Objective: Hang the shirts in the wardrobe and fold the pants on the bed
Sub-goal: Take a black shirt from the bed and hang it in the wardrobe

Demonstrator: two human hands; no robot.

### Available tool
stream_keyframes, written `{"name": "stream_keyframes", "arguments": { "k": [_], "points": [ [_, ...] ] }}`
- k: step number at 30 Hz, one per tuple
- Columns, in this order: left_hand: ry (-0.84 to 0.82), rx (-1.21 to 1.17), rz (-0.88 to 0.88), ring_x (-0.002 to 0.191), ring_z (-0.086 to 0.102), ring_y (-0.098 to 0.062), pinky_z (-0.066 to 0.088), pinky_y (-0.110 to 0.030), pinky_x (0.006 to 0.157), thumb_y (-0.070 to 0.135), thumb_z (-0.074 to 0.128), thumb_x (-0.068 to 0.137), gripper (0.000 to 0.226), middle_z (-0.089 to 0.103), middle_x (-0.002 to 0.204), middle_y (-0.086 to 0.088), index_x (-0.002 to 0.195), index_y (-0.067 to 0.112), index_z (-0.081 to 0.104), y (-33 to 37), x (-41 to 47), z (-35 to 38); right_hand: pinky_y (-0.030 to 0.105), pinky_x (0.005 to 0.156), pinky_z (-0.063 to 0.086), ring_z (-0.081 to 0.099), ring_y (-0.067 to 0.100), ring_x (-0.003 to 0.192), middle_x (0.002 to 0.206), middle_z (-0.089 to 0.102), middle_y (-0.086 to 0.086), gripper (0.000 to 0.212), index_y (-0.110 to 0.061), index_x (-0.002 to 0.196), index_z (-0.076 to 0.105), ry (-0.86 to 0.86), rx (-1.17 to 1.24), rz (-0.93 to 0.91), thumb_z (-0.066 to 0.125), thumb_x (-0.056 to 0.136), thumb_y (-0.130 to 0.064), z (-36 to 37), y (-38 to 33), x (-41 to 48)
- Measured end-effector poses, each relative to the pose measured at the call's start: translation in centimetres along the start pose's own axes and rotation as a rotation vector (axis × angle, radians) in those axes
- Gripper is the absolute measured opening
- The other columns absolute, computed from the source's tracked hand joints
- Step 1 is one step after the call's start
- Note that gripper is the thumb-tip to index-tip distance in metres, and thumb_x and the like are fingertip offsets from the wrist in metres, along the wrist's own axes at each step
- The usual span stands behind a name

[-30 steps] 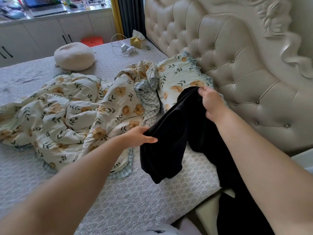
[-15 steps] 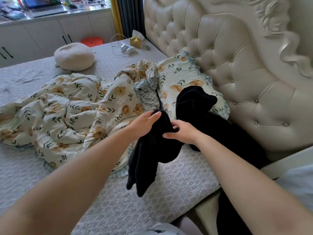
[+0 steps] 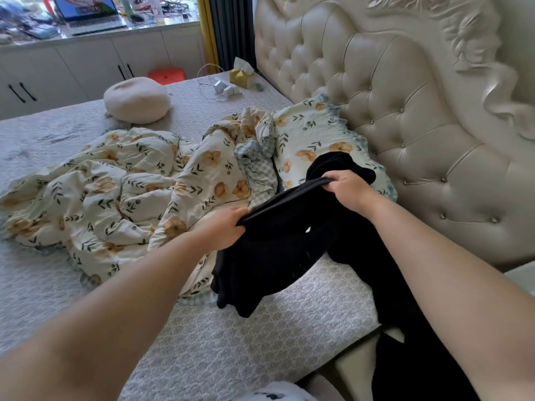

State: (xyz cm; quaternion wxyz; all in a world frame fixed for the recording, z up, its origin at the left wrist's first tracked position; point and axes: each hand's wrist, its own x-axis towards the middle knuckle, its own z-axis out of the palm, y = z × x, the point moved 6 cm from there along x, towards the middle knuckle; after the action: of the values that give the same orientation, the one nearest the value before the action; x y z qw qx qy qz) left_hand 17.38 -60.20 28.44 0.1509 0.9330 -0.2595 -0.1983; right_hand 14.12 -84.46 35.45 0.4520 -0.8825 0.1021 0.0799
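At the waistband (image 3: 285,204) of the black pants (image 3: 272,256), the fingers of the right hand (image 3: 348,189) curl over the elastic edge and clench it. The left hand (image 3: 227,228) grips the same band at its other end; how its thumb lies I cannot tell. Between them the band runs taut above the bed (image 3: 231,328). The legs sag in a heap, one trailing off the near edge and another bunch lying on the floral pillow (image 3: 309,140). That hanging leg could drag the garment sideways and twist the fold, and the quilt (image 3: 115,198) just beside crowds the flat ground. Both forearms reach forward, with the right wrist higher and nearer the tufted headboard (image 3: 405,125).
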Motion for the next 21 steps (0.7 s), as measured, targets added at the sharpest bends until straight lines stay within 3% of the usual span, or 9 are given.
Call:
{"name": "stream_keyframes", "arguments": {
  "k": [3,5,7,9,10,12,15,19,21],
  "points": [
    [0.051,0.010,-0.050,0.111,0.053,-0.029,0.043,-0.033,0.086,0.015,0.042,0.094,0.031,0.058,0.111,-0.005,0.120,0.012,0.058,-1.4,-0.4,0.1,0.024,0.059,0.034,0.046,0.012,0.060,0.066,0.051,-0.001,0.020,-0.011,0.078,0.062,0.044,0.027,0.015,0.049,0.093,-0.012,-1.5,0.4,-0.2],
    [0.137,-0.035,-0.069,0.109,0.054,-0.031,0.041,-0.032,0.081,0.014,0.039,0.096,0.031,0.060,0.108,-0.007,0.120,0.013,0.058,-1.6,-0.5,-0.8,0.018,0.053,0.034,0.043,0.010,0.057,0.061,0.049,-0.004,0.020,-0.014,0.074,0.061,0.065,-0.004,0.019,0.054,0.092,-0.014,-2.3,0.9,-0.3],
    [0.147,-0.065,-0.097,0.123,0.047,-0.028,0.038,-0.032,0.094,0.018,0.035,0.098,0.042,0.054,0.132,-0.006,0.138,0.020,0.047,-1.5,-0.4,-1.5,0.013,0.051,0.036,0.044,0.008,0.057,0.060,0.050,-0.007,0.022,-0.020,0.067,0.060,0.117,-0.034,0.016,0.059,0.089,-0.016,-3.2,1.3,-0.1],
    [0.122,-0.123,-0.130,0.132,0.040,-0.024,0.033,-0.028,0.101,0.021,0.032,0.099,0.046,0.043,0.146,-0.003,0.144,0.026,0.039,-1.3,-0.1,-2.0,0.018,0.059,0.038,0.048,0.007,0.063,0.066,0.056,-0.008,0.020,-0.023,0.067,0.062,0.181,-0.056,0.027,0.063,0.086,-0.017,-4.3,1.9,0.3],
    [0.149,-0.181,-0.136,0.127,0.045,-0.023,0.036,-0.024,0.096,0.020,0.033,0.098,0.045,0.046,0.143,-0.004,0.141,0.028,0.044,-1.1,0.0,-2.5,0.021,0.062,0.038,0.049,0.008,0.065,0.069,0.057,-0.008,0.019,-0.024,0.067,0.063,0.206,-0.060,0.041,0.064,0.085,-0.017,-4.8,2.2,0.5],
    [0.263,-0.425,-0.141,0.099,0.060,-0.021,0.041,-0.019,0.078,0.014,0.035,0.096,0.039,0.062,0.120,-0.007,0.121,0.028,0.062,-0.5,0.3,-3.8,0.024,0.064,0.039,0.050,0.009,0.067,0.070,0.058,-0.008,0.018,-0.024,0.067,0.062,0.237,-0.064,0.077,0.066,0.084,-0.018,-5.5,2.9,0.6],
    [0.347,-0.865,-0.136,0.086,0.053,-0.027,0.037,-0.033,0.078,0.005,0.037,0.091,0.037,0.060,0.081,-0.004,0.078,0.026,0.064,0.4,0.5,-5.7,0.023,0.058,0.039,0.050,0.009,0.065,0.069,0.057,-0.007,0.018,-0.025,0.066,0.061,0.250,-0.114,0.096,0.066,0.084,-0.023,-5.5,3.4,0.4],
    [0.351,-0.895,-0.189,0.086,0.054,-0.023,0.040,-0.032,0.079,0.010,0.041,0.093,0.025,0.059,0.081,-0.003,0.092,0.016,0.065,0.6,0.7,-6.8,0.025,0.055,0.035,0.047,0.013,0.063,0.067,0.053,-0.003,0.020,-0.020,0.070,0.061,0.211,-0.099,0.122,0.062,0.088,-0.029,-4.9,3.9,0.0],
    [0.348,-0.950,-0.238,0.087,0.056,-0.025,0.042,-0.033,0.081,0.010,0.043,0.094,0.023,0.061,0.078,-0.003,0.085,0.013,0.065,0.3,0.6,-7.1,0.025,0.054,0.033,0.046,0.014,0.063,0.065,0.051,-0.002,0.023,-0.015,0.074,0.063,0.160,-0.093,0.134,0.060,0.090,-0.031,-4.4,4.1,-0.3]
  ]
}}
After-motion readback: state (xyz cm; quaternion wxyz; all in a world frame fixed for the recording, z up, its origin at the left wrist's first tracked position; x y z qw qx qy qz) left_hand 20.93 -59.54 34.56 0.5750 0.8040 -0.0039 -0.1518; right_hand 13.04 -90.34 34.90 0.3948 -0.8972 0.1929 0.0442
